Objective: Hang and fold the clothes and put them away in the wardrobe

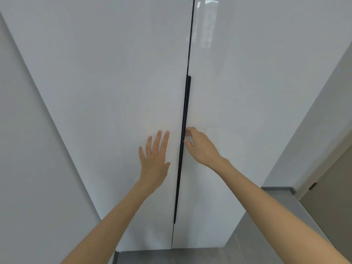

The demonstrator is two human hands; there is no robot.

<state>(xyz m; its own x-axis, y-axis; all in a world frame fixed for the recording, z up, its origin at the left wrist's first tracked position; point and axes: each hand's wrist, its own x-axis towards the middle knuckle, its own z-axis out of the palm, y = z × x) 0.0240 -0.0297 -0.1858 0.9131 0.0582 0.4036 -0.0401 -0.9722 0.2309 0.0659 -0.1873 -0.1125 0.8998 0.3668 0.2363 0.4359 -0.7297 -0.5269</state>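
Observation:
A tall white glossy wardrobe fills the view, its left door (pixel 114 92) and right door (pixel 247 111) both closed. A long black handle strip (pixel 185 121) runs down the seam between them. My left hand (pixel 155 159) lies flat on the left door beside the seam, fingers straight and spread. My right hand (pixel 200 145) reaches the handle from the right, its fingertips and thumb curled onto the strip's edge. No clothes are in view.
A plain white wall (pixel 28 168) stands to the left of the wardrobe. Grey floor (pixel 257 235) runs along the base and to the right, where a beige door (pixel 333 206) with a dark handle stands.

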